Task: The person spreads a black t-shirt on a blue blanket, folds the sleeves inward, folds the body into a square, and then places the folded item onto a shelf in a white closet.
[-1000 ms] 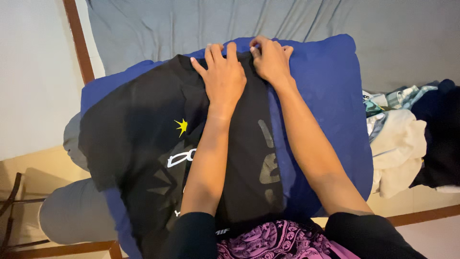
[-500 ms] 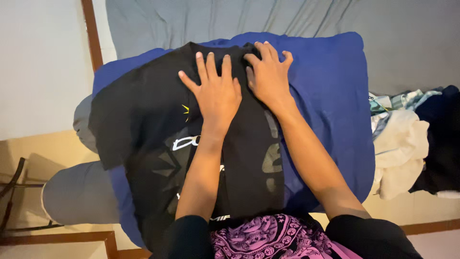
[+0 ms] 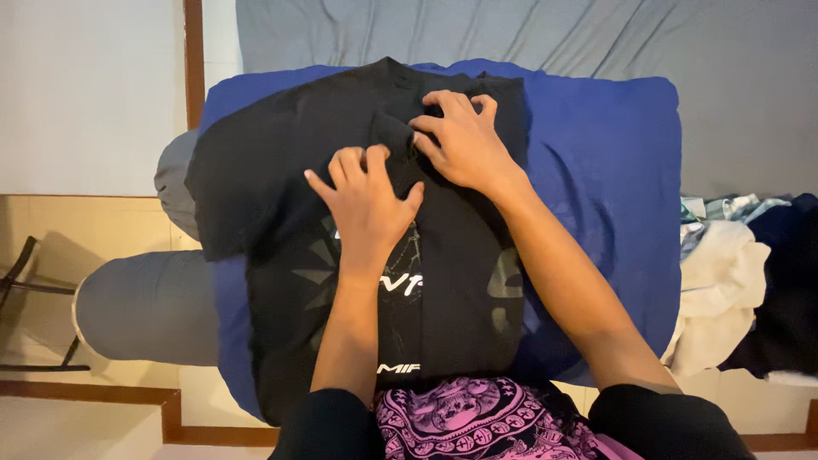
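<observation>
- Black T-shirt [image 3: 290, 170] lies spread on a blue pillow [image 3: 605, 187], print side up, its right side folded in over the middle; the left sleeve hangs past the pillow's edge.
- Left hand [image 3: 366, 200]: fingers curled, palm down on the shirt's chest; the fingertips press into the fabric, and whether they pinch a fold cannot be told.
- Right hand [image 3: 460, 140]: fingers bent, gripping a bunched fold of the shirt near the collar.
- The pillow rests on a bed with a grey sheet [image 3: 528, 34].
- Grey bolster [image 3: 145, 307] lies beside the pillow on the left.
- Heap of clothes [image 3: 733, 281], white, checked and dark, lies at the right.
</observation>
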